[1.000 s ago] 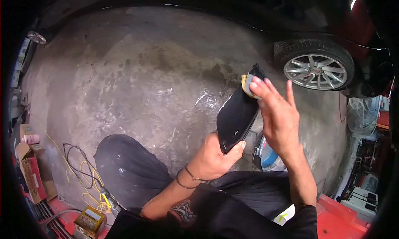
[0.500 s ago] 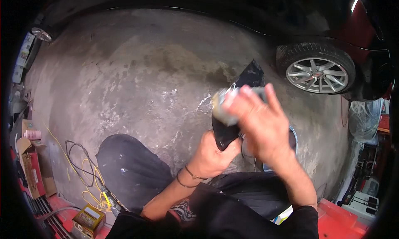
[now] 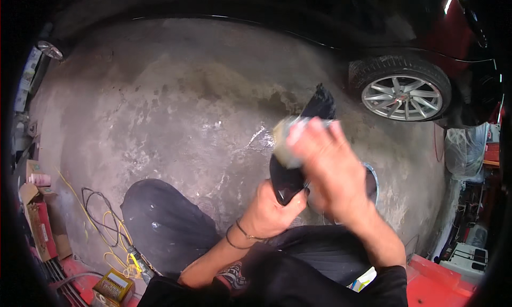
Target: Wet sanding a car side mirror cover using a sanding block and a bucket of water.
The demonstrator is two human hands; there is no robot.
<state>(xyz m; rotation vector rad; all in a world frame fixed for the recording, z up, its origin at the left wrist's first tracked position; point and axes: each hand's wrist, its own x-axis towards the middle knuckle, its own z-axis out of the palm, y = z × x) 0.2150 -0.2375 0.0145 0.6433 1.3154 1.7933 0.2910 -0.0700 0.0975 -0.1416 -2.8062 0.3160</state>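
Note:
My left hand (image 3: 271,211) is closed round the lower end of a long, glossy black part (image 3: 320,105), which is wet-looking and tapers to a point at its far end. Pressed over the middle of that part is a greyish-yellow pad (image 3: 286,149), blurred by motion. My right hand (image 3: 337,173) grips the pad from above, its fingers smeared. Whether the pad is a sponge or a sanding block I cannot tell. Partly hidden behind my right hand stands a round container with a pale blue rim (image 3: 375,184).
A dark car (image 3: 298,24) with a silver-spoked wheel (image 3: 402,97) stands ahead. Black and yellow cables (image 3: 109,221) lie on the stained concrete floor (image 3: 176,109) at left, near a gold box (image 3: 113,286) and cardboard cartons (image 3: 45,229). A plastic-wrapped bundle (image 3: 465,149) is at far right.
The pad and my right hand have shifted slightly down along the black part. The black part's far tip has dropped a little to the left, and the whole view has tilted slightly.

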